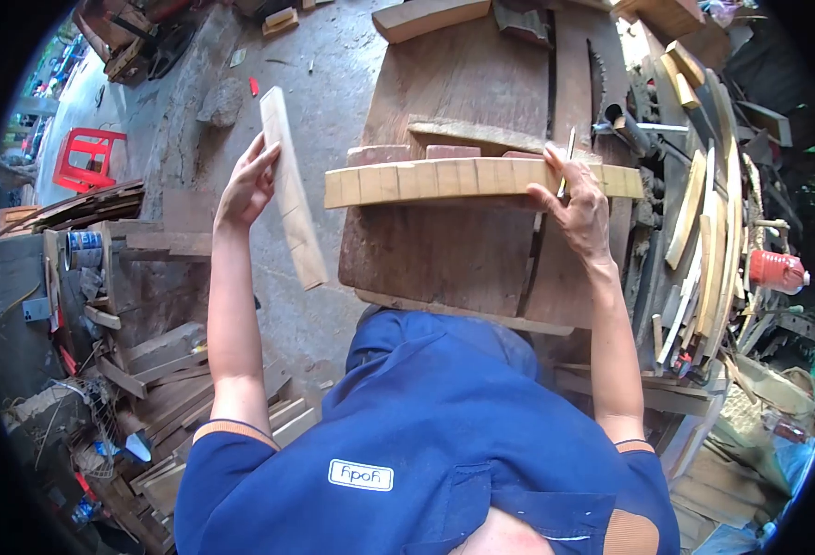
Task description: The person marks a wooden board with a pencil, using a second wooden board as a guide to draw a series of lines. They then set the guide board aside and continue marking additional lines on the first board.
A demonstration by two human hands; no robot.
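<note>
My left hand [249, 185] is closed on a slim, slightly curved wooden strip [295, 203], held up on the left, apart from the bench. A few faint cross lines show on the strip. Across the wooden bench [435, 254] lies a longer curved piece of pale wood [426, 179] with several dark lines drawn across it. At its right part, my right hand [576, 202] pinches a thin pencil-like stick [570, 151], pointing up, while thumb and fingertips touch the wood. Reddish-brown blocks [454, 152] sit just behind the curved piece.
Curved offcuts and strips [703, 240] are piled right of the bench, near a bottle of red liquid [777, 271]. More planks [176, 388] lie at lower left, with a paint can [84, 250] above them. A red plastic stool [88, 157] stands at far left.
</note>
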